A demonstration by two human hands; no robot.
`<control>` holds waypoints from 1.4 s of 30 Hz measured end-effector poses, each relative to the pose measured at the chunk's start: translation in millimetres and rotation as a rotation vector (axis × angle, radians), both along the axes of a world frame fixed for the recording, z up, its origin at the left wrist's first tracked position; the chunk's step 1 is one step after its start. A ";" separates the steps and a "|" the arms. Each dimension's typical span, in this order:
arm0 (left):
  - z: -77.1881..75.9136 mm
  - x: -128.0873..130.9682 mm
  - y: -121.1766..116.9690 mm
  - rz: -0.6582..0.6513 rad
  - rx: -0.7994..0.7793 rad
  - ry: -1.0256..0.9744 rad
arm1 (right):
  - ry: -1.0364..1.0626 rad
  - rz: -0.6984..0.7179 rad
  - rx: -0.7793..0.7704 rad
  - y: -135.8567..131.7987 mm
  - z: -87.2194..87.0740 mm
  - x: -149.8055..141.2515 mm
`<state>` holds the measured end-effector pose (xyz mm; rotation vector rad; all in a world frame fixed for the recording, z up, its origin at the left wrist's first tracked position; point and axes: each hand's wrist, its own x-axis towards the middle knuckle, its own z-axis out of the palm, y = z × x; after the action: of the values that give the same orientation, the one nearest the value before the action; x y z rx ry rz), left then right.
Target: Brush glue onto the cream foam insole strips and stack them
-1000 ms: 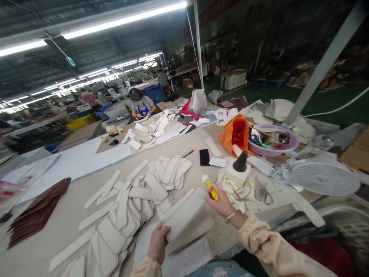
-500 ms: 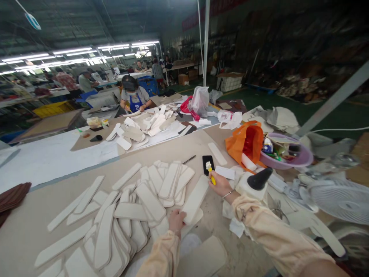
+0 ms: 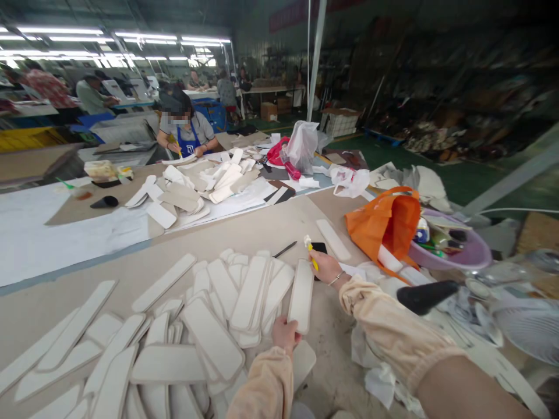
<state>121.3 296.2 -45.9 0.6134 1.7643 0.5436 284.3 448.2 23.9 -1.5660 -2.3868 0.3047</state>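
Note:
My left hand [image 3: 286, 334] pinches the near end of an off-white oblong panel [image 3: 301, 297] with rounded corners. In my right hand [image 3: 326, 266] is a small brush [image 3: 312, 257] with a yellow handle and a clumped whitish tip, pointing up and away. The brush tip is past the panel's far end, apart from its face. Behind my right hand lies a black phone [image 3: 319, 248], partly covered. Left of the held panel spreads a loose heap of similar panels [image 3: 212, 337]. Another panel [image 3: 303, 364] lies just below my left hand.
A thin dark pointed tool [image 3: 285, 249] lies beyond the heap. To the right are an orange bag [image 3: 371, 224], a purple basin [image 3: 474, 253] of small items, a black cone-shaped object [image 3: 425, 295] and a fan [image 3: 524, 329]. Across the table a co-worker [image 3: 187, 131] handles similar pieces.
The held panel has swung to stand more straight away from me. My right hand has carried the brush slightly left, off the phone's middle. The whole view has shifted too.

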 end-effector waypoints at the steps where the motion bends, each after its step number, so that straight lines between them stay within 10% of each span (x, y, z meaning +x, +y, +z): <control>1: -2.2 1.3 2.9 0.015 -0.002 -0.006 | -0.008 0.003 -0.002 3.6 -3.6 -1.1; 10: -6.0 6.4 5.4 0.038 0.003 -0.085 | -0.026 0.000 0.017 15.8 -18.8 -1.0; 17: 21.1 -21.5 -21.4 -0.232 0.304 0.176 | 0.123 -0.001 0.123 -9.8 26.1 11.2; 26: 73.0 -88.1 -161.0 -0.129 0.450 0.395 | 0.510 0.033 0.102 -163.8 83.6 66.1; 34: 69.5 -114.3 -329.0 -0.146 0.404 0.630 | 0.658 -0.033 -0.166 -311.8 65.8 106.4; 38: 66.5 -103.1 -350.5 -0.191 0.401 0.638 | 0.736 -0.094 -0.277 -361.2 49.8 104.8; 42: 72.2 -105.2 -316.7 -0.221 0.436 0.673 | 0.727 -0.068 -0.327 -391.5 52.4 102.7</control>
<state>16.1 -20.5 26.4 1.4059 2.1695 0.6141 387.0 56.7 76.2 -1.3304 -1.7664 1.0827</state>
